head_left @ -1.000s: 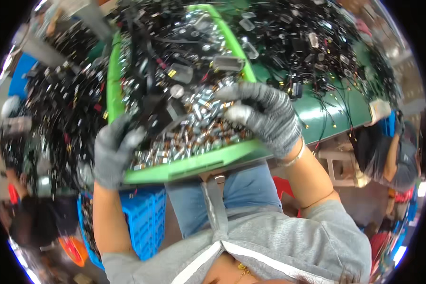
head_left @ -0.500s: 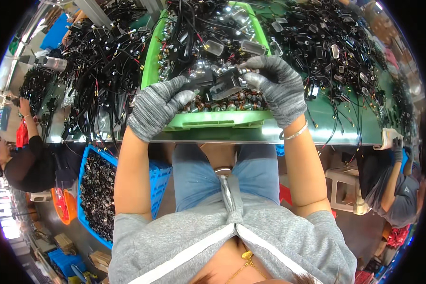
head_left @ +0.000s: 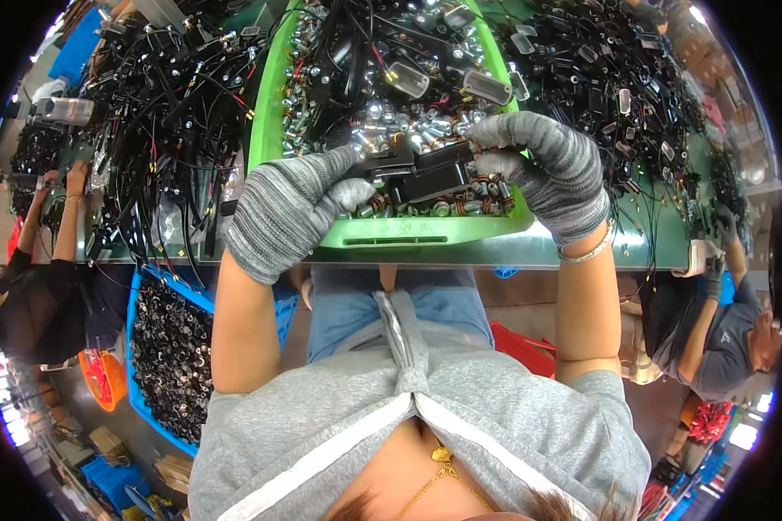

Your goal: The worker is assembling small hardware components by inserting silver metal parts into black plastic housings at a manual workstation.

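Observation:
Above the near end of a green bin (head_left: 391, 233), my gloved left hand (head_left: 287, 213) pinches a small black plastic piece (head_left: 386, 161) between thumb and fingers. My gloved right hand (head_left: 552, 178) is closed on the right end of a black box-shaped housing (head_left: 439, 177). The two black parts meet or overlap between my hands; whether they are joined I cannot tell. Beneath them, small silvery cylindrical parts with copper-coloured bands (head_left: 487, 201) fill the bin. Transparent rectangular covers (head_left: 488, 87) and black cables (head_left: 343, 61) lie farther back in it.
Heaps of black cabled parts (head_left: 174, 113) cover the green table on the left, with more black parts (head_left: 591, 78) on the right. A blue crate (head_left: 132, 347) of small dark parts stands at lower left. Other people work at left (head_left: 48, 313) and right (head_left: 721, 321).
The black housing has turned, its long side now facing me and its transparent face no longer showing. My right hand has shifted right in the picture. The view itself has moved slightly.

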Tool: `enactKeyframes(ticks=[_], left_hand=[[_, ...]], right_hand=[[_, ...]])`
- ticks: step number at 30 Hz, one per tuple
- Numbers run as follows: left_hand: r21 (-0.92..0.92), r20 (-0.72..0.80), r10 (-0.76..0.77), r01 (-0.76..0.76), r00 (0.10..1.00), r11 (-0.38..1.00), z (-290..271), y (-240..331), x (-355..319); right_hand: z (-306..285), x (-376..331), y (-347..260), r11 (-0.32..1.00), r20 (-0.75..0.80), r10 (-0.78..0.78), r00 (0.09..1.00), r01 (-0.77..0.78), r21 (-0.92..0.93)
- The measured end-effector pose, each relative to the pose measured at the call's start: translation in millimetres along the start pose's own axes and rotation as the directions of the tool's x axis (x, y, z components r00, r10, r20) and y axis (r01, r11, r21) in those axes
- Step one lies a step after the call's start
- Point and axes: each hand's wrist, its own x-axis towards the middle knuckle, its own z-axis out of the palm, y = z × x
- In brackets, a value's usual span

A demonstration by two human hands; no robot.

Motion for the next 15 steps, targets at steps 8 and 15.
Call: enactKeyframes(ticks=[8,15], left_hand=[[0.084,0.022,-0.077,0.074,0.997,0.994,0.8,3.6,0.4],[0.079,-0.011,-0.021,0.021,1.0,0.997,2.4,1.3,0.6]], right_hand=[[13.0,-6.7,-11.5,0.862,0.002,0.454,0.891,-0.439,0.255],[14.6,-10.6,-10.9,0.814,0.006,0.445,0.895,-0.408,0.413]])
